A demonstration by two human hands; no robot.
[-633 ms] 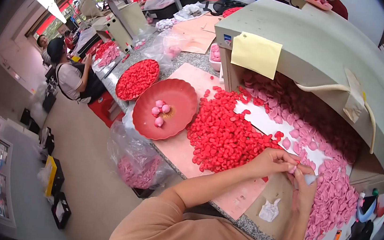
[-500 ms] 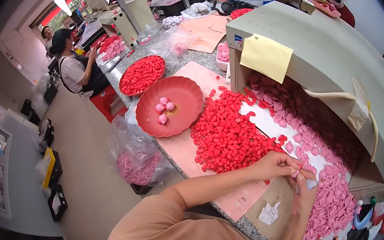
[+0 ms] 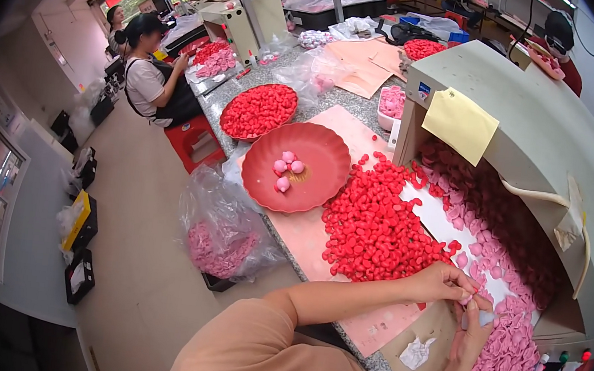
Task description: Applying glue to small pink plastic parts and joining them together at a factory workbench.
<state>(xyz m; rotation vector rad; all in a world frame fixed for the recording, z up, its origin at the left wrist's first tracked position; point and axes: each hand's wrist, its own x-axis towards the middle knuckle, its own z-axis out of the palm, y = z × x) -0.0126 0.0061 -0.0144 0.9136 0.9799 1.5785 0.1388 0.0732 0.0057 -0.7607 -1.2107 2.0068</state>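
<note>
My left hand (image 3: pixel 445 281) and my right hand (image 3: pixel 472 328) meet at the front of the bench, fingertips pinched together. Between them is a small rounded pink piece (image 3: pixel 466 299), mostly covered by the fingers. Something whitish, too small to make out, shows at the right hand's fingers. A heap of small red pieces (image 3: pixel 369 227) spreads just beyond my left hand. Beside my right hand lies a pile of thin, cupped pink pieces (image 3: pixel 506 345). Farther left, a scalloped red dish (image 3: pixel 264 156) holds several pink balls (image 3: pixel 283 184).
A grey arched housing (image 3: pixel 512 100) stands over more pieces at the right. A red-filled bowl (image 3: pixel 258 111) sits behind the dish. Crumpled tissue (image 3: pixel 416 353) lies near my right forearm. A plastic bag (image 3: pixel 222 232) hangs by the bench edge. A person (image 3: pixel 154 74) sits farther left.
The view has swung, so the bench and dish appear farther right. Both hands stay pinched together at nearly the same spot; a red bit seen earlier at the fingertips no longer shows.
</note>
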